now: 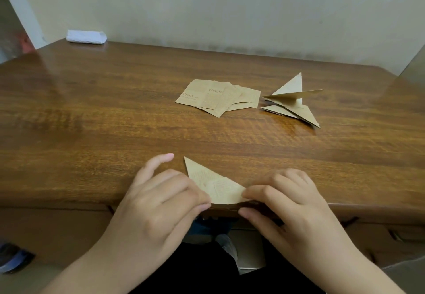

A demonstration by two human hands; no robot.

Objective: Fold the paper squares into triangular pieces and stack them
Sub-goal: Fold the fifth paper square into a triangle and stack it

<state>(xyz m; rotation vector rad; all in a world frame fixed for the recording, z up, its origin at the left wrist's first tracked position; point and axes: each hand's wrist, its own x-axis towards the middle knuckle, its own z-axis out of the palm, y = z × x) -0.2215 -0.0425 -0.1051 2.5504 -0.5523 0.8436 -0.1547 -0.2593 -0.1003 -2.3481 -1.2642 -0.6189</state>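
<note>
Head view gives me 1 folded triangle [213, 184] at the near edge of the table [115, 109], with both hands on it. My left hand [158, 197] pinches its left side, fingers curled over the paper and the thumb reaching under the table edge. My right hand [285, 199] grips the right corner the same way, fingers bent on top and the thumb below. The triangle's apex points away from me, up and to the left; its bottom edge sits right on the table lip, partly hidden by my fingers.

Further back lie the unfolded squares [216, 98], fanned loosely over each other. Just beside them to the right is the stack [292, 105] of finished triangles, and it is untidy: 1 piece stands up and another juts sideways, half open.

I judge this fold is being creased and the piece goes on the stack next. Risks as I see them:
- the triangle slides off the lip if either grip loosens, since it overhangs or nearly does;
- a weak crease lets it spring open like those on the stack;
- setting it on that lopsided stack could tip the upright piece over and scatter the rest toward the squares.
</note>
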